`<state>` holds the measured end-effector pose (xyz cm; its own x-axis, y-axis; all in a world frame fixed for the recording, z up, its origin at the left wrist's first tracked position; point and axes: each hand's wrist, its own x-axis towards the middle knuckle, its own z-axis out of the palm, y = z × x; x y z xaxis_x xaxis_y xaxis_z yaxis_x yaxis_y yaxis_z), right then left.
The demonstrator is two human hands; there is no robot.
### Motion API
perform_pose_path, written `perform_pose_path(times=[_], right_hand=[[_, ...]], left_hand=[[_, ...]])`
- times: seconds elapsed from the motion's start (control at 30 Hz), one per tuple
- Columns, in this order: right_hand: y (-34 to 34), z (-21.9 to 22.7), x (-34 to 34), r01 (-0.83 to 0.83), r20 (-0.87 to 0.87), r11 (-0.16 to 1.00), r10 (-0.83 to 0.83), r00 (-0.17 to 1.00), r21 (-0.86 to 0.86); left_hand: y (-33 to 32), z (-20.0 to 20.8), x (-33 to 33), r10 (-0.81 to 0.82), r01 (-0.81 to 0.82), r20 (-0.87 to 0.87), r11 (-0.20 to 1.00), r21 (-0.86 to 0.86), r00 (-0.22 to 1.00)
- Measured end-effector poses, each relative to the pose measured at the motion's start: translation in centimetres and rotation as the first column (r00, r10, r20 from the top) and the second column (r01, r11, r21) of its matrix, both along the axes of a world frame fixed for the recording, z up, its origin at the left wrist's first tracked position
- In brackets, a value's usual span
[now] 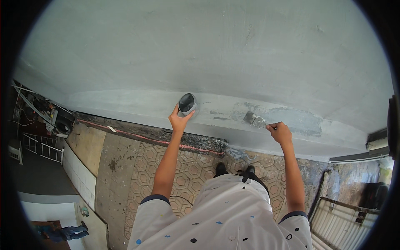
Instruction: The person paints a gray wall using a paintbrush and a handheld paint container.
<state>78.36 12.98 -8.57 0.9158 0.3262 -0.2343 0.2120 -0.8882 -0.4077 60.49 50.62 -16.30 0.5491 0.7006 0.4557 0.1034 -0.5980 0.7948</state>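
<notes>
Apparently a paved outdoor yard or frontage: a tall grey wall [200, 50], patterned paving [146, 168] at its foot, a ribbed panel [343, 227] near its right end.

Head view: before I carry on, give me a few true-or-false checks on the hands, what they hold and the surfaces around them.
1. The left hand holds a rounded grey container. True.
2. The right hand is empty. False: it grips a flat brush.
3. The brush is to the left of the container. False: it is to the right.
4. A darker grey patch shows on the wall, right of the brush. True.
5. The ground by the shoes is grass. False: it is patterned paving.
</notes>
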Motion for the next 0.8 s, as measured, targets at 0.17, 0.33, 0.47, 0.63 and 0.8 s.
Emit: perform_pose_path(times=[0.17,0.33,0.47,0.63,0.8], right_hand=[[3.4,0.7,-0.7,-0.077,-0.034,0.996,0.079,0.996,0.056],[11.0,0.1,-2.1,-0.214,0.006,0.974,0.214,0.977,0.078],[19.8,-0.3,-3.6,-0.363,0.038,0.929,0.361,0.932,0.073],[28.5,-2.2,-6.2,-0.409,-0.021,0.911,0.411,0.911,0.051],[24.2,-3.7,-4.0,-0.315,-0.206,0.947,0.295,0.933,-0.069]], left_hand=[[0.0,0.7,-0.9,-0.007,0.01,0.048,0.997,-0.073,0.999],[1.1,0.6,-2.0,0.102,-0.089,0.116,0.99,-0.112,0.988],[2.4,1.6,-3.0,0.206,-0.156,0.223,0.962,-0.224,0.953],[4.9,0.6,-3.6,0.245,-0.213,0.234,0.965,-0.152,0.941],[6.0,-1.0,-5.3,0.252,-0.226,0.185,0.963,-0.149,0.95]])
